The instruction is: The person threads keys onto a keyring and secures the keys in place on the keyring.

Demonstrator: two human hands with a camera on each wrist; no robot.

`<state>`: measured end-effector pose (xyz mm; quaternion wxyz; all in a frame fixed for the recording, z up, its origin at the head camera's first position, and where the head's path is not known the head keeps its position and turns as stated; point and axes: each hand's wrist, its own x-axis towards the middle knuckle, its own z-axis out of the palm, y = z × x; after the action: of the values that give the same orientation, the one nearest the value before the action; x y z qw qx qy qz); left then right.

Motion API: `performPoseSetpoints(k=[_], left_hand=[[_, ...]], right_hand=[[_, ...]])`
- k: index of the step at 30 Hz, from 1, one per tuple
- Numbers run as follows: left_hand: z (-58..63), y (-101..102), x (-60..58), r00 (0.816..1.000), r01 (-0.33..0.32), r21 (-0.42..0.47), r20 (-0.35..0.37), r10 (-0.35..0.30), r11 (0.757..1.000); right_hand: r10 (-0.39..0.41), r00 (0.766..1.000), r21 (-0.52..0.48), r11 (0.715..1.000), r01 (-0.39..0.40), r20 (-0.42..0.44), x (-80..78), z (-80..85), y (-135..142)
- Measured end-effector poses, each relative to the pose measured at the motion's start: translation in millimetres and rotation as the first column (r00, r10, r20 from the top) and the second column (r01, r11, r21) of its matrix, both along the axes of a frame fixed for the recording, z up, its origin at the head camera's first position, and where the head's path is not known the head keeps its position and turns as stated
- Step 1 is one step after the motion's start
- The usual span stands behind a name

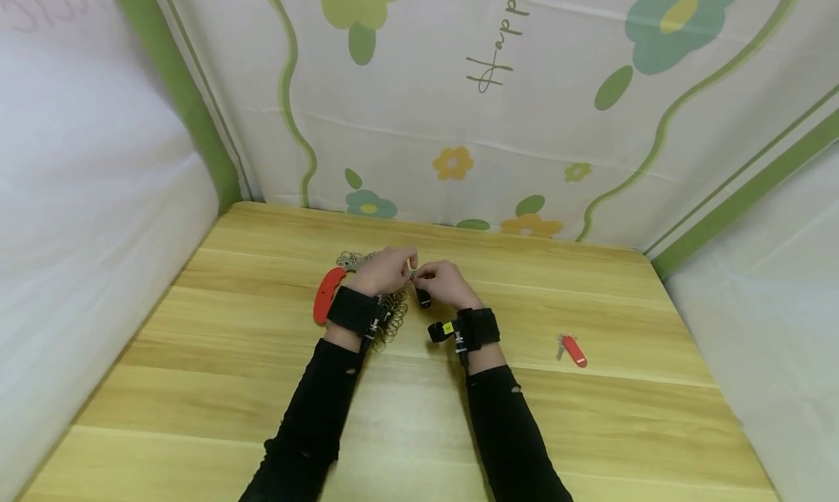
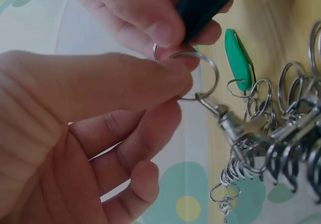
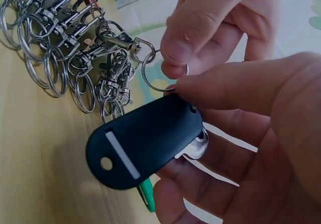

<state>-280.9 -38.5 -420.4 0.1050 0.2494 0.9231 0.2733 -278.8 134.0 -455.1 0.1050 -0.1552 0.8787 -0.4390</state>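
In the head view, my left hand (image 1: 383, 271) and right hand (image 1: 451, 283) meet fingertip to fingertip just above the table. Thumb and index finger of the left hand pinch a metal split ring (image 2: 214, 76), joined to a swivel clasp (image 2: 228, 121) among a bunch of similar clasps and rings. My right hand grips a dark key tag (image 3: 145, 138) by its end, right beside that ring. Behind the tag shows part of a silver key (image 3: 198, 144). A green key tag (image 2: 237, 58) lies beyond, close to the clasps.
A red curved handle (image 1: 328, 296) lies by the left wrist, with metal rings (image 1: 393, 321) around it on the wooden table (image 1: 419, 400). Off to the right is a red key tag (image 1: 574, 350) with a key (image 1: 560, 349). A printed curtain (image 1: 393, 123) closes the back.
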Motion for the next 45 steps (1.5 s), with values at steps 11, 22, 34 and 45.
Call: performPoseSetpoints(k=[11, 22, 34, 45], left_hand=[[0.3, -5, -2.3, 1.000, -0.006, -0.013, 0.025, 0.006, 1.000], [-1.3, -12, -3.3, 0.995, -0.025, -0.026, 0.098, 0.027, 0.999], [1.0, -12, -1.1, 0.995, -0.007, -0.017, 0.100, 0.009, 1.000], [2.2, -11, -1.1, 0.997, -0.019, -0.023, 0.074, 0.020, 1.000]], right_hand=[[0.045, 0.999, 0.027, 0.999, -0.045, -0.028, -1.6, -3.3, -4], [0.041, 0.999, 0.025, 0.999, -0.041, 0.008, -1.8, -4.2, -2], [0.001, 1.000, -0.005, 1.000, -0.001, 0.015, -0.2, -2.7, -2], [0.020, 1.000, -0.014, 1.000, -0.020, -0.005, -0.1, -3.1, -4]])
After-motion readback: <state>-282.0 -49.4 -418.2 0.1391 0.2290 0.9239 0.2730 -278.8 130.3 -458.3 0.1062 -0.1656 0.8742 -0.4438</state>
